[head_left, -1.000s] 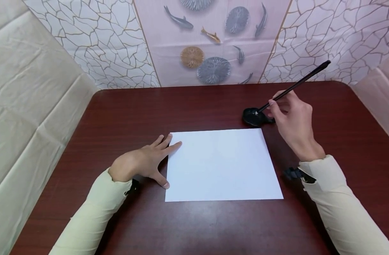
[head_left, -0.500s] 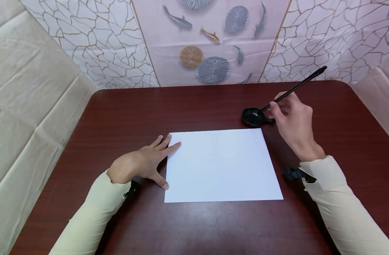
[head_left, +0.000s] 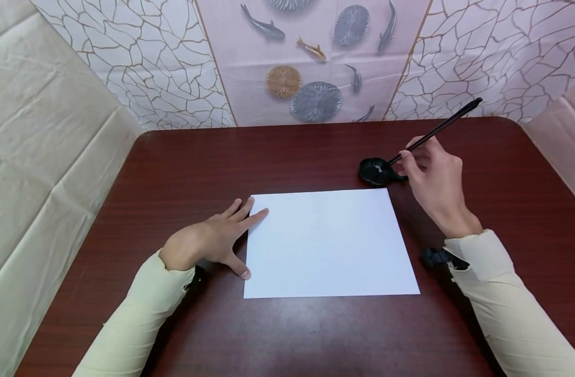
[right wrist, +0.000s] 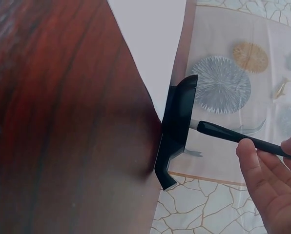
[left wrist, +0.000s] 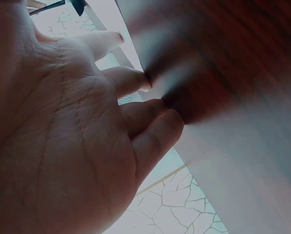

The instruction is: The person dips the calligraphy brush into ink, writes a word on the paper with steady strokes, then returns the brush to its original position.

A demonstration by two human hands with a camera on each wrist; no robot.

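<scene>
My right hand [head_left: 435,180] pinches a black-handled brush [head_left: 449,121] between thumb and fingers, its handle slanting up to the right. The brush's pale tip dips into a small black dish [head_left: 374,172] with a short handle at the back right of the table. In the right wrist view the white bristles [right wrist: 194,124] go in over the rim of the dish [right wrist: 178,112]. My left hand [head_left: 207,241] lies with fingers spread at the left edge of a blank white sheet of paper [head_left: 329,246], fingertips and thumb tip resting on that edge.
The dark red-brown table [head_left: 287,335] has rounded far corners. Behind it hangs a patterned cloth [head_left: 315,63] with fish and round motifs, and a pale cloth [head_left: 47,146] drapes at the left. The dish stands just beyond the paper's far right corner.
The brush handle's top end has tipped slightly down and left since a second ago, its tip staying in the dish. My left hand and the paper have kept their places.
</scene>
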